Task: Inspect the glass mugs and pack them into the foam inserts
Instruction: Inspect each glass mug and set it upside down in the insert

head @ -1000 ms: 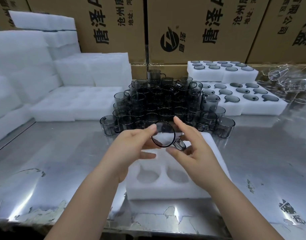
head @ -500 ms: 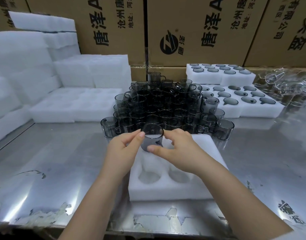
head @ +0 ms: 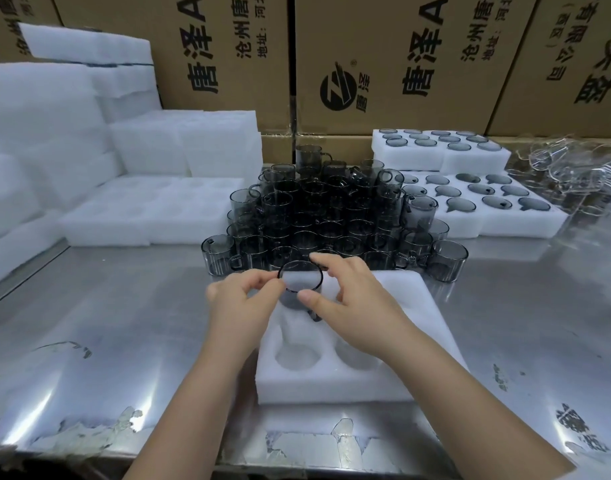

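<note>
A smoky grey glass mug (head: 295, 296) stands upright over a far-left pocket of the white foam insert (head: 411, 327) in front of me, its rim up and its handle toward me. My left hand (head: 243, 301) pinches the rim on the left side. My right hand (head: 352, 297) holds the rim between thumb and forefinger on the right. Two round empty pockets show at the near end of the insert. Behind it stands a dense pile of several grey mugs (head: 317, 216).
Filled foam inserts (head: 477, 220) lie stacked at the back right, with clear glassware (head: 574, 168) beyond them. Empty foam inserts (head: 151, 209) and foam blocks (head: 37, 133) sit at the left. Cardboard boxes (head: 383, 57) line the back. The steel table (head: 106, 334) is worn near its front edge.
The mug was tilted with its mouth toward me a second ago; both hands have turned it upright and lowered it onto the foam insert.
</note>
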